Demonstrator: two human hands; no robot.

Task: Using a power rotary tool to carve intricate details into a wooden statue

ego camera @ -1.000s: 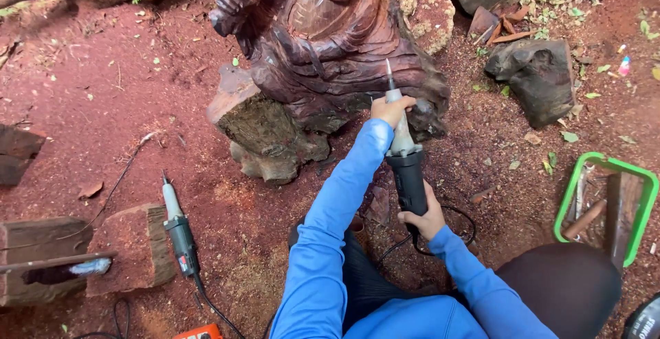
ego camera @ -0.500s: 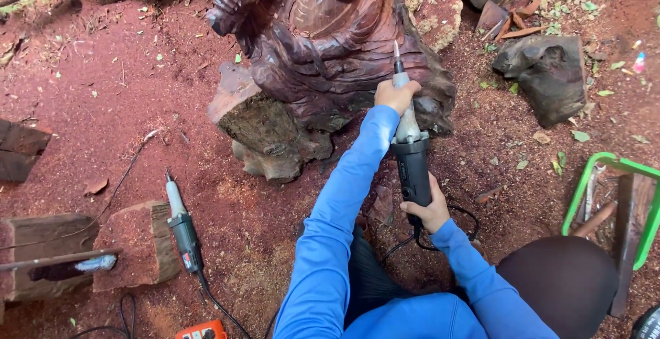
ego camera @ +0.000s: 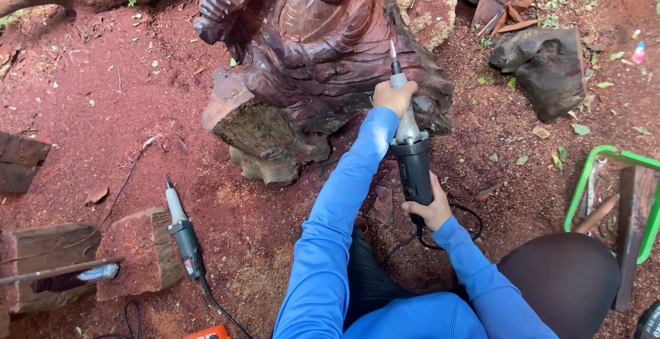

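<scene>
A: Carving, by the look of it? Where is the tool?

B: Yes. The black die grinder (ego camera: 412, 160) points up at the dark wooden figure (ego camera: 316, 43), which sits on a rough stump on red, dusty ground. Its thin bit (ego camera: 392, 53) lies against the folds low on the figure's right side.

A: And the hands?

B: The left hand (ego camera: 394, 96) is wrapped tight round the grinder's silver neck, fingers fully closed. The right hand (ego camera: 427, 208) is closed round the rear of the black body, where the cable (ego camera: 462, 232) loops out.

A: So the step is working the surface. What would any further stroke call for?

B: I judge a steady front hand, light pressure, and the cable kept off the knees. A second grinder (ego camera: 182, 232) lies unused well to the left, beside a wood block (ego camera: 141, 249).
</scene>
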